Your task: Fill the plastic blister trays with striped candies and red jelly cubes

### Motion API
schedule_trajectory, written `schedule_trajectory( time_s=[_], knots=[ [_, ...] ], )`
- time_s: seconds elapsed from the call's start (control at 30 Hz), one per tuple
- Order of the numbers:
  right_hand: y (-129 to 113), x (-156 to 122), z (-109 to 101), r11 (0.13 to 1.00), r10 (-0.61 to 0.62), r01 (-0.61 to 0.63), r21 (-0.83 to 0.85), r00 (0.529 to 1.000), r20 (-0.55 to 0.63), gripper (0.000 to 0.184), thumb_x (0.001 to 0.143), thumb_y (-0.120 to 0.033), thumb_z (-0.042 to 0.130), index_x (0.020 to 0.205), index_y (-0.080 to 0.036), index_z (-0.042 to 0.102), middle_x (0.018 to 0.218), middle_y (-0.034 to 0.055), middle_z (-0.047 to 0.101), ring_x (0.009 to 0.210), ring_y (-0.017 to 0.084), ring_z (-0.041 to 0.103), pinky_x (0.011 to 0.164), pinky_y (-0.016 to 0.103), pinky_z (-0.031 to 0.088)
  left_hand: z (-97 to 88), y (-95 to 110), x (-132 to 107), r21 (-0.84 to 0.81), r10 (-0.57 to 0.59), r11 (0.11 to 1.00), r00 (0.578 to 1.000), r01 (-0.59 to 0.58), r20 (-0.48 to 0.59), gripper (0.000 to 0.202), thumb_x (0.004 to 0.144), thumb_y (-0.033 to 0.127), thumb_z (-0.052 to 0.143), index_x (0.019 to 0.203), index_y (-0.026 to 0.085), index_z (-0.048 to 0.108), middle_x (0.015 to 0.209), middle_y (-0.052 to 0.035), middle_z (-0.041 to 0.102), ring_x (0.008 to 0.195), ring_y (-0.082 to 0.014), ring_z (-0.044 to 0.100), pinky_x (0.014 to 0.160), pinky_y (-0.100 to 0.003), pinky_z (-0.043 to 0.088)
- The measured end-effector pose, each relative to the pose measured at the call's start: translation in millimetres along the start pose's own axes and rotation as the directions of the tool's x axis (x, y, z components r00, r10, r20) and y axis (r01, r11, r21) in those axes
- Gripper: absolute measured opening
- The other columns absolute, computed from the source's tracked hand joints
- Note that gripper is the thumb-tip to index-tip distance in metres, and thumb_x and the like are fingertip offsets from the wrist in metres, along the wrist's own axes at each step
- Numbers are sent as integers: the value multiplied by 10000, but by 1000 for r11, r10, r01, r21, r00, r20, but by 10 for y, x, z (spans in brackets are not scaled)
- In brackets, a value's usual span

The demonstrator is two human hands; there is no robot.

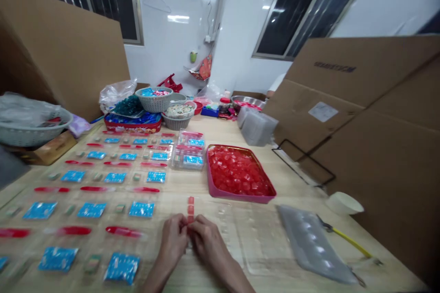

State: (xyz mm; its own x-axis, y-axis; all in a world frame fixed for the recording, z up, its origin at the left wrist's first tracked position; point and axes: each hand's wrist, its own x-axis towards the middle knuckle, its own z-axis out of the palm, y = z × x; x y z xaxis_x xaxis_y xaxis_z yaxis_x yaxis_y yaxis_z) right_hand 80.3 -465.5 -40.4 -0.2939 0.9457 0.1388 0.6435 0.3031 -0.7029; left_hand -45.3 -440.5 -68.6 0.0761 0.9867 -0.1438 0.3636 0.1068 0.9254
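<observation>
My left hand (173, 238) and my right hand (209, 239) meet at the front middle of the table, fingertips pinched together. Between them stands out a short row of small red translucent pieces (190, 207), its near end hidden by my fingers. Both hands seem to grip that end, over a clear plastic tray (225, 219) lying flat. Just beyond is a pink-rimmed tin (240, 198) heaped with red translucent cubes (237, 171). Left of my hands lie rows of clear trays, each with a red pen-like stick (120, 231), a blue packet (122, 268) and a small greenish block (92, 264).
Another clear tray (264, 238) and a stack of nested clear plastic (314, 242) lie to the right, beside yellow-handled pliers (350, 240) and a white cup (344, 203). Cardboard boxes (378, 146) wall the right side. Baskets (154, 100) of small items stand at the back left.
</observation>
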Motion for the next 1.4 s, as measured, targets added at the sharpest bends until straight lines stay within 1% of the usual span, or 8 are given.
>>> schedule_trajectory(
  time_s=[0.23,0.47,0.63,0.8,0.93,1.07,1.23,1.4],
  knots=[
    [131,31,-48,998,-4,7,-65,999,40,235,715,-27,530,854,-170,655,806,38,649,708,149,592,625,212,428,12,-126,-13,30,109,993,993,-111,53,122,688,244,514,689,172,612,581,-12,598,489,-147,541,440,-221,376],
    [585,263,-1012,946,51,-159,-282,933,-355,256,760,-17,455,798,-170,656,790,48,624,750,163,568,669,239,406,34,-166,-39,248,221,945,975,-214,-1,173,744,220,500,645,173,634,614,-17,567,550,-149,534,534,-240,385],
    [863,491,-1335,714,92,-172,-678,984,-152,298,709,23,421,685,-165,651,803,70,597,779,173,534,696,255,376,53,-125,-52,288,229,932,973,-219,-1,196,758,205,478,666,166,647,628,-25,565,559,-154,534,550,-250,380],
    [833,535,-1389,811,43,-111,-575,990,-131,246,747,-32,418,625,-157,592,777,61,570,712,151,511,653,252,370,-15,-46,-66,277,206,942,978,-187,-39,175,737,211,499,748,158,665,611,-17,556,560,-158,530,550,-256,376],
    [550,422,-1247,997,69,-72,-3,976,-207,140,794,-212,508,670,-172,561,712,22,562,651,139,502,598,243,378,-164,188,-101,123,197,975,975,-184,-101,156,725,210,514,778,155,650,709,-35,584,607,-155,540,575,-262,400],
    [176,264,-761,779,177,-191,597,981,82,231,734,-376,641,683,-162,570,621,-2,570,562,115,482,530,228,371,-286,431,-104,-408,125,910,988,-76,95,255,700,219,565,938,157,633,916,-76,637,841,-189,589,659,-261,459],
    [2,141,-192,536,238,-291,792,953,189,304,678,-413,698,647,-158,537,547,-23,553,490,92,488,503,214,378,-355,404,-125,-589,70,804,974,74,217,176,636,178,642,801,119,629,692,-38,637,645,-136,568,593,-231,430],
    [139,26,23,557,299,-366,746,926,231,208,675,-319,639,664,-180,485,533,-33,558,456,105,510,485,219,381,-326,201,-192,-507,43,855,959,110,281,141,622,132,599,762,124,611,620,-4,600,566,-113,528,511,-203,373]
  ],
)
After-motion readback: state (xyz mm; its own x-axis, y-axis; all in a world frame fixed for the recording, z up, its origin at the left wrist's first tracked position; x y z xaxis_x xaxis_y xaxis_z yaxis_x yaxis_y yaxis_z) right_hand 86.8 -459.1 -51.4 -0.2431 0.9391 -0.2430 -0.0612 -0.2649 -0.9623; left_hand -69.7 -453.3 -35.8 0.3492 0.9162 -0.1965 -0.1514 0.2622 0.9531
